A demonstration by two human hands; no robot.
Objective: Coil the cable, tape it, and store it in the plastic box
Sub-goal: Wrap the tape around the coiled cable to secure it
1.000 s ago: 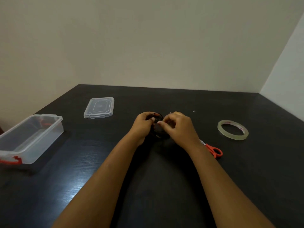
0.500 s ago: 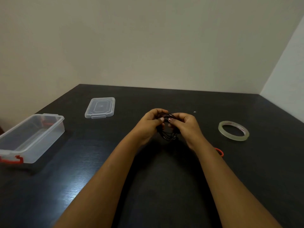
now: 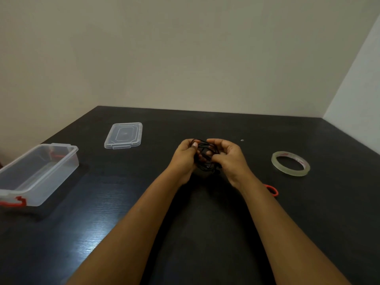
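Observation:
A thin black cable (image 3: 204, 156) is bunched into loose loops between both hands, held just above the dark table's middle. My left hand (image 3: 185, 158) pinches the coil's upper left side. My right hand (image 3: 229, 159) grips its right side with fingers curled over the loops. A roll of clear tape (image 3: 290, 163) lies flat on the table to the right. The clear plastic box (image 3: 39, 173) with red latches stands open at the left edge, with nothing seen inside it. Its clear lid (image 3: 124, 135) lies flat behind it.
Scissors with red handles (image 3: 272, 190) lie beside my right forearm, mostly hidden by it. The black table (image 3: 205, 233) meets pale walls at the back and right. A tiny light speck (image 3: 242, 140) lies behind my right hand.
Both hands have lifted the cable coil slightly and turned it. My right wrist has shifted over the scissors, so only a red handle shows now.

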